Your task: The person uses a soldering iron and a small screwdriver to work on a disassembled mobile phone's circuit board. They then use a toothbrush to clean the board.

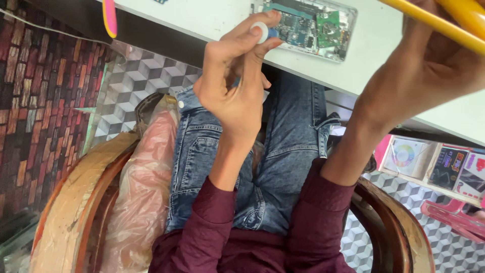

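Observation:
My left hand (236, 81) is raised at the white table's edge (217, 20), pinching a small white round piece (260, 31) between thumb and forefinger. Just beyond it lies an opened clear case with a green and blue circuit board (310, 25). My right hand (429, 65) is at the upper right, closed around a yellow tool handle (444, 23) that slants across the corner. Both sleeves are maroon; blue jeans cover my lap below.
A pink and yellow tool (109, 17) hangs over the table edge at upper left. I sit in a wooden chair (76, 202) wrapped in plastic. Boxed goods (434, 164) sit on a low shelf at right. The floor has a cube-pattern tile (136, 76).

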